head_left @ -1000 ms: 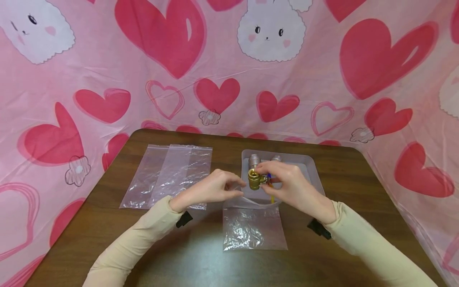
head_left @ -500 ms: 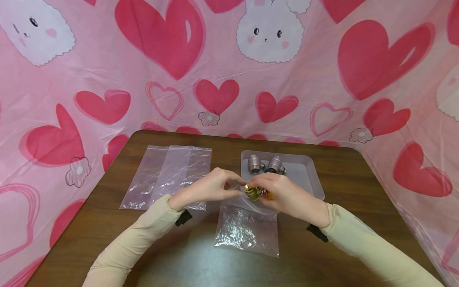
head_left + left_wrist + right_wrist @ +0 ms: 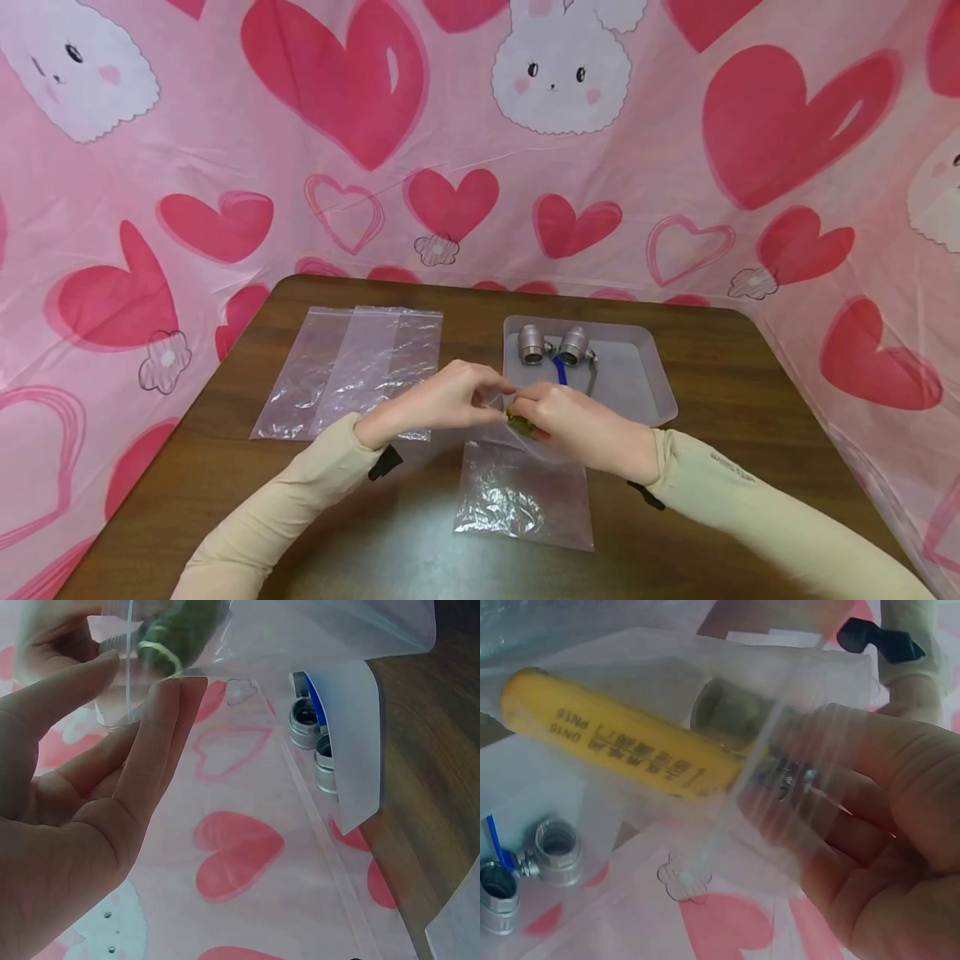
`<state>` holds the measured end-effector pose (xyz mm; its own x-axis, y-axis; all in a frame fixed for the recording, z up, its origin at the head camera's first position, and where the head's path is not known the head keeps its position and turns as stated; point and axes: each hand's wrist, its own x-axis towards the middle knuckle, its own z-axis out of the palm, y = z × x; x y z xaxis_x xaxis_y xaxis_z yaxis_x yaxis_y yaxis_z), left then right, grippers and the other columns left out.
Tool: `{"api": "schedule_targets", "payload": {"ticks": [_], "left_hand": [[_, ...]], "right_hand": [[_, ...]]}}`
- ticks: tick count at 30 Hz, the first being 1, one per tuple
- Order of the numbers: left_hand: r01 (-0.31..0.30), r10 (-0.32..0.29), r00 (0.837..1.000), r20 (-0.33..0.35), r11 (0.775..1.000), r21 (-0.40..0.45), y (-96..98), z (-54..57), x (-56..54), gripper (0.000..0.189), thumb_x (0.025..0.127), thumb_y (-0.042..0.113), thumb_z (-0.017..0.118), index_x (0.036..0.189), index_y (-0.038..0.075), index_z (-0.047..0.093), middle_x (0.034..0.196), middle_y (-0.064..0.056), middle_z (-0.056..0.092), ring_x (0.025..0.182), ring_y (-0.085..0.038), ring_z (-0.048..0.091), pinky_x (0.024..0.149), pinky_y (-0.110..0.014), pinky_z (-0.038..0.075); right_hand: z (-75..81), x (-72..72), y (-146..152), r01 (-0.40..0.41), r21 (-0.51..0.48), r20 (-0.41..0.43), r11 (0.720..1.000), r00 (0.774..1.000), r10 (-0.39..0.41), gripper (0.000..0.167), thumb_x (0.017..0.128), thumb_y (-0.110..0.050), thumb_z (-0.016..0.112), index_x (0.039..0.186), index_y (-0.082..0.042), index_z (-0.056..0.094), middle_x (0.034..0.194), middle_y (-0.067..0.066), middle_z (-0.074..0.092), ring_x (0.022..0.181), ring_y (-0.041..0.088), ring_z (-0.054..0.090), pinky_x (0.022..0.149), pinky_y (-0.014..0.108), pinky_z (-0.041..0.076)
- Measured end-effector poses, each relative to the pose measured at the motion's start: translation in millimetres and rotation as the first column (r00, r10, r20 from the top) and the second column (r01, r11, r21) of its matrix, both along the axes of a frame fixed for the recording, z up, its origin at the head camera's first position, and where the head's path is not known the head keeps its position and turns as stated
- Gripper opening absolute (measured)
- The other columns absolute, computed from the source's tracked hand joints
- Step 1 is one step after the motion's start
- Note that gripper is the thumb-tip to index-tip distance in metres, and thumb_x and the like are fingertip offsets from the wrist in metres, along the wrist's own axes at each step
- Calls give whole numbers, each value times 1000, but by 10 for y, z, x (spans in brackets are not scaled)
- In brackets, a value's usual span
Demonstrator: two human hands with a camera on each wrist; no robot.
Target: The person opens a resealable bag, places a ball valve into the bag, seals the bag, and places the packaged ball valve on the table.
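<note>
My left hand (image 3: 450, 398) holds the mouth of a clear zip bag (image 3: 525, 500), its thumb and fingertips at the zip edge (image 3: 130, 667). With my right hand (image 3: 581, 427) I grip a brass ball valve (image 3: 521, 423) at its stem. In the right wrist view, the valve's brass body and its yellow lever handle (image 3: 622, 736), which carries dark printing, show through the bag's film. My right fingers are also inside the bag mouth. The bag's lower part hangs toward the table's front.
Behind my hands stands a translucent tray (image 3: 660, 367) with two silver ball valves (image 3: 531, 346), one blue-handled and one grey-handled. More clear zip bags (image 3: 322, 367) lie overlapping on the wooden table (image 3: 360, 533) at left. A heart-patterned pink cloth (image 3: 450, 125) surrounds the table.
My right hand has carried the brass valve down and left from above the tray into the bag mouth, turning it on the way. The left hand stays nearly still.
</note>
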<state>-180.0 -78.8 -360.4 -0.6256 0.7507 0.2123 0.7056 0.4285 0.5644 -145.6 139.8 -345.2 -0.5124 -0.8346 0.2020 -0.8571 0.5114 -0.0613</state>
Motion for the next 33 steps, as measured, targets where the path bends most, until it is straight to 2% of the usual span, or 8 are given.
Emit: {"api": "schedule_targets", "payload": {"ticks": [5, 9, 13, 20, 28, 33], "left_hand": [[11, -11, 999, -50, 1000, 3, 4, -11, 19, 33, 83, 15, 79, 112, 2, 72, 105, -9, 75, 73, -6, 66, 67, -11, 51], [10, -10, 998, -62, 1000, 3, 8, -36, 25, 34, 81, 14, 79, 113, 1, 72, 106, -10, 75, 72, -7, 66, 66, -11, 51], [10, -11, 998, -58, 1000, -8, 11, -60, 27, 36, 81, 13, 79, 114, 0, 72, 106, -10, 75, 72, -7, 66, 65, -11, 51], [6, -7, 999, -44, 1000, -16, -2, -65, 35, 37, 81, 12, 80, 115, 1, 71, 108, -11, 74, 73, -7, 69, 66, -10, 51], [6, -5, 999, 34, 1000, -17, 8, -59, 46, 39, 82, 9, 78, 118, -1, 69, 114, -15, 73, 77, -10, 70, 68, -10, 52], [18, -18, 1000, 10, 1000, -18, -4, -67, 51, 37, 82, 10, 78, 117, -1, 70, 113, -13, 74, 74, -7, 68, 67, -11, 52]], "right_hand": [[-67, 10, -49, 4, 15, 23, 1000, 1000, -4, 19, 80, 9, 71, 87, -8, 66, 80, 0, 62, 75, 8, 60, 62, 12, 46], [-149, 4, -77, -9, 26, 28, 1000, 1000, 8, 15, 86, 5, 69, 81, -9, 65, 74, -1, 58, 68, 5, 54, 58, 12, 42], [-201, -1, -99, -6, 38, 47, 999, 999, 4, 17, 88, 3, 68, 78, -9, 64, 71, -2, 57, 65, 2, 49, 56, 12, 40], [-233, -26, -114, 5, 20, 104, 1000, 995, -7, 20, 85, 8, 68, 78, -10, 63, 70, -3, 55, 64, 1, 47, 56, 12, 40], [-274, -48, -106, 2, -2, 129, 1000, 992, -2, 20, 83, 9, 67, 80, -10, 64, 72, -2, 57, 67, 1, 51, 58, 12, 42], [-302, -57, -110, -27, -14, 114, 1000, 993, 28, 20, 86, 7, 66, 77, -11, 62, 70, -2, 55, 64, 0, 47, 57, 10, 39]]}}
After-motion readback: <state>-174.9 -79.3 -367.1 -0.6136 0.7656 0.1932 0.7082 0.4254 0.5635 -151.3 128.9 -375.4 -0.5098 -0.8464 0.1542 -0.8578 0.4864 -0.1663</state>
